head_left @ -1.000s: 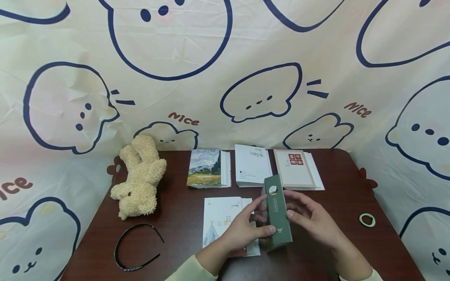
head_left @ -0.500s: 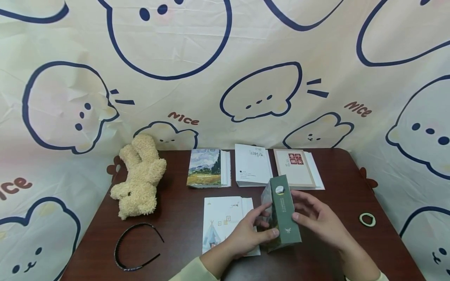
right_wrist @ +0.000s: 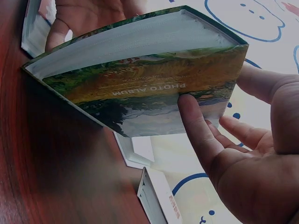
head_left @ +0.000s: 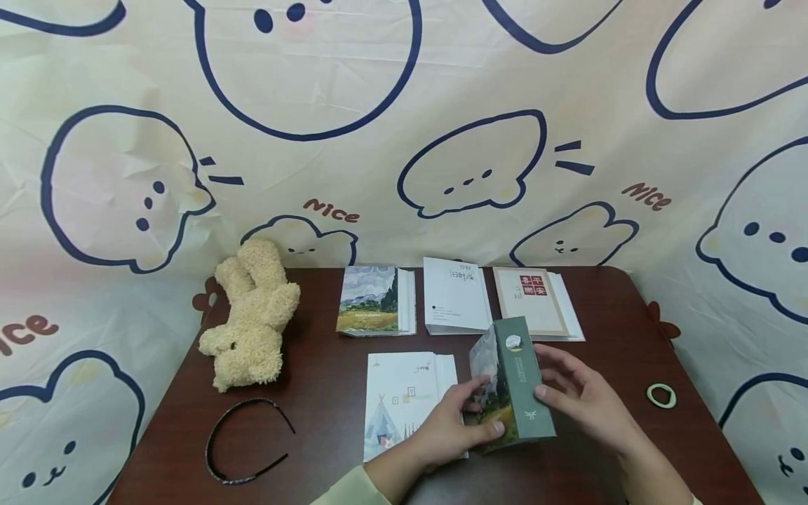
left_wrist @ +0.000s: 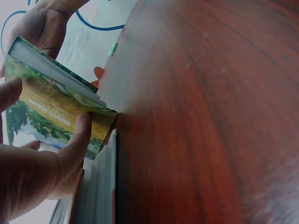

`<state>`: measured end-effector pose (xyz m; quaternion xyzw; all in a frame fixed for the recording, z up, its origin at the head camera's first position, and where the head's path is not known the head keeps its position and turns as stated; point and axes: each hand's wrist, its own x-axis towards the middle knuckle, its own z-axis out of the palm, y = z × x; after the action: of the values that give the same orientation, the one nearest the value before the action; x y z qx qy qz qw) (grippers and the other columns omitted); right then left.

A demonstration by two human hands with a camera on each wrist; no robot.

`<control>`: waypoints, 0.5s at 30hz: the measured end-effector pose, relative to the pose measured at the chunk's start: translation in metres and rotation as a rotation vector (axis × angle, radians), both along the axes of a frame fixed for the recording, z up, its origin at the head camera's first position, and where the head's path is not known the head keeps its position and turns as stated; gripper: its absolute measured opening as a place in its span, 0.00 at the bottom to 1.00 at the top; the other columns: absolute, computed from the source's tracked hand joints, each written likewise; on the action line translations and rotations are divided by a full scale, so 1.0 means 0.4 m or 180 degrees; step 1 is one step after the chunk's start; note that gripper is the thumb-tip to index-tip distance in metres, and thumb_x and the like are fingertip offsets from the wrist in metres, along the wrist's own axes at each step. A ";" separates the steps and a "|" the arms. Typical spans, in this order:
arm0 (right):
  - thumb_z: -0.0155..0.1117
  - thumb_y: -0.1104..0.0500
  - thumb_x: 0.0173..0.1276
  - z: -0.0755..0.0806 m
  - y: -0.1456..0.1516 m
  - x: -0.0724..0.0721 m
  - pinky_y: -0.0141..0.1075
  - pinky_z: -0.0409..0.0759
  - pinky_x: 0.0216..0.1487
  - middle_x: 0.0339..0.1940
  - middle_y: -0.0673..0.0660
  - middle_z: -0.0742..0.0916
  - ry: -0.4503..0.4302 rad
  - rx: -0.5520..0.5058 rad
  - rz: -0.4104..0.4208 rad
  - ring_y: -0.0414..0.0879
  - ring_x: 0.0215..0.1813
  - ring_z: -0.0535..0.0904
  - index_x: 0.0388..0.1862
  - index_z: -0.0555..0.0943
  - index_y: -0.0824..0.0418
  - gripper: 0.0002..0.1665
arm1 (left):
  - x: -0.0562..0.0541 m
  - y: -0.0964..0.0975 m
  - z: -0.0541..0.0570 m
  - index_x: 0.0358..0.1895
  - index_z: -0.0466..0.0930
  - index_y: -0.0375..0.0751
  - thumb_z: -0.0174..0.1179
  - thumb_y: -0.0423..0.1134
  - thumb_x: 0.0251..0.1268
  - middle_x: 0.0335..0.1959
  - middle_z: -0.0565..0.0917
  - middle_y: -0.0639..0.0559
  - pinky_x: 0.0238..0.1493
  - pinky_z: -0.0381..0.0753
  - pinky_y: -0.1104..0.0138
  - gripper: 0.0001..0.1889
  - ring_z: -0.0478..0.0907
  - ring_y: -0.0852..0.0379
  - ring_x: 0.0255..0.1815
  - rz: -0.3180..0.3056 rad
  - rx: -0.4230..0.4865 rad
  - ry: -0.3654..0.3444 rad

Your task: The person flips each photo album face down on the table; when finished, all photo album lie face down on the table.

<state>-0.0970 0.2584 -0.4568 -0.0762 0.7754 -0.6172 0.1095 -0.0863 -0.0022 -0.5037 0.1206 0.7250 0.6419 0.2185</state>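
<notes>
A photo album (head_left: 527, 379) with a green spine and painted landscape covers stands tilted between my two hands, spine upward in the head view. My left hand (head_left: 448, 424) holds its left side, the thumb (left_wrist: 83, 128) lying across the painted cover. On the other side my right hand (head_left: 587, 396) grips it, with the right thumb (right_wrist: 191, 109) on that cover and fingers by the spine edge. White page edges (right_wrist: 135, 46) show between the covers in the right wrist view. Just left of the album, a white album with a tent drawing (head_left: 391, 400) lies partly behind my left hand.
Along the back lie a landscape album (head_left: 368, 301), a white album (head_left: 456, 294) and a cream album with red characters (head_left: 533, 308). A plush toy (head_left: 255, 315) and black headband (head_left: 211, 445) are at left. A pale green ring (head_left: 661, 395) lies at right on the dark table (head_left: 315, 379).
The held photo album has shifted right and turned, showing more of its left painted cover. Both hands have moved right with it. The other things have stayed in place.
</notes>
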 end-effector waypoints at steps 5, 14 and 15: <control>0.71 0.60 0.72 -0.009 0.011 0.005 0.45 0.88 0.43 0.66 0.70 0.75 -0.0057 0.0007 -0.0074 0.45 0.56 0.84 0.79 0.64 0.61 0.41 | 0.004 0.003 -0.008 0.76 0.70 0.55 0.74 0.44 0.62 0.66 0.71 0.47 0.63 0.76 0.51 0.38 0.75 0.45 0.63 0.0003 -0.0164 0.0070; 0.72 0.59 0.72 -0.028 0.040 0.009 0.45 0.88 0.42 0.69 0.70 0.75 -0.0152 0.0029 -0.0287 0.45 0.55 0.84 0.80 0.62 0.62 0.44 | 0.004 0.003 -0.010 0.74 0.73 0.55 0.73 0.44 0.63 0.67 0.71 0.53 0.67 0.72 0.53 0.35 0.72 0.48 0.65 -0.0123 -0.0285 0.0152; 0.72 0.59 0.72 -0.031 0.044 0.009 0.45 0.88 0.42 0.69 0.70 0.75 -0.0164 0.0031 -0.0308 0.44 0.55 0.84 0.81 0.62 0.62 0.44 | 0.004 0.003 -0.012 0.74 0.73 0.54 0.73 0.44 0.63 0.68 0.71 0.53 0.68 0.71 0.53 0.34 0.72 0.47 0.66 -0.0134 -0.0283 0.0164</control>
<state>-0.0935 0.2758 -0.4692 -0.0223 0.7781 -0.6198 0.0999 -0.0845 -0.0011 -0.5084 0.1425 0.7555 0.6010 0.2184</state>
